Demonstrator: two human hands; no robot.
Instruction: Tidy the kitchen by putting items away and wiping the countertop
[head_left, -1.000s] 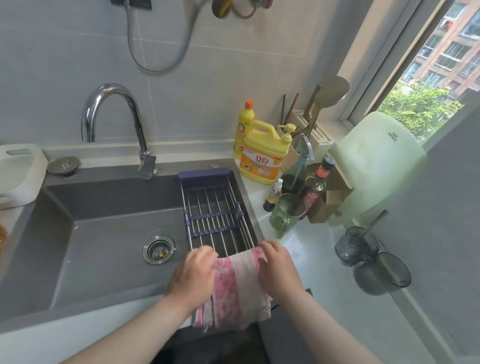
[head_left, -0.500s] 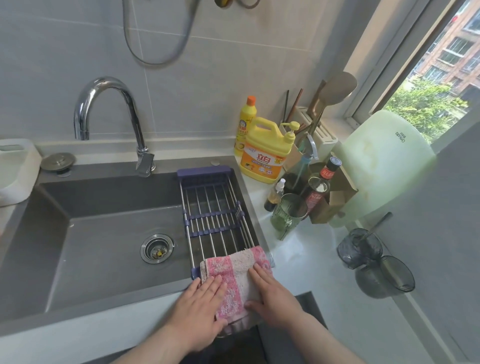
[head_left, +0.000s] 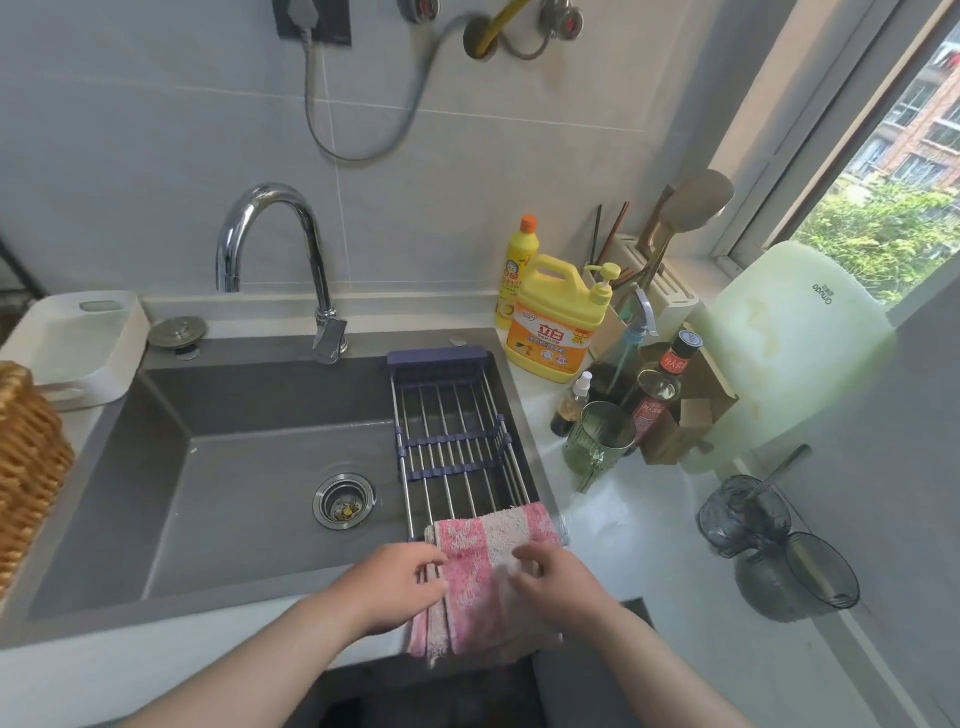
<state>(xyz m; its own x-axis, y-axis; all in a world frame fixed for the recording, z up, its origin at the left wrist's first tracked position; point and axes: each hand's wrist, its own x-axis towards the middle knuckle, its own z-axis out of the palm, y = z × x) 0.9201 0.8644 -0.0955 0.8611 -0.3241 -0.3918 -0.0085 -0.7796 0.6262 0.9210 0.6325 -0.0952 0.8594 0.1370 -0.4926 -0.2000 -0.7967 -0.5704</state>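
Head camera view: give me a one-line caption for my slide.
Left hand pinches and right hand touches a pink-and-white cloth draped over the near end of the rack across the sink.

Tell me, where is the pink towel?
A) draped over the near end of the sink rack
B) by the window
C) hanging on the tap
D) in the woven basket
A: the pink towel lies over the near end of the rack and hangs down the front of the sink.
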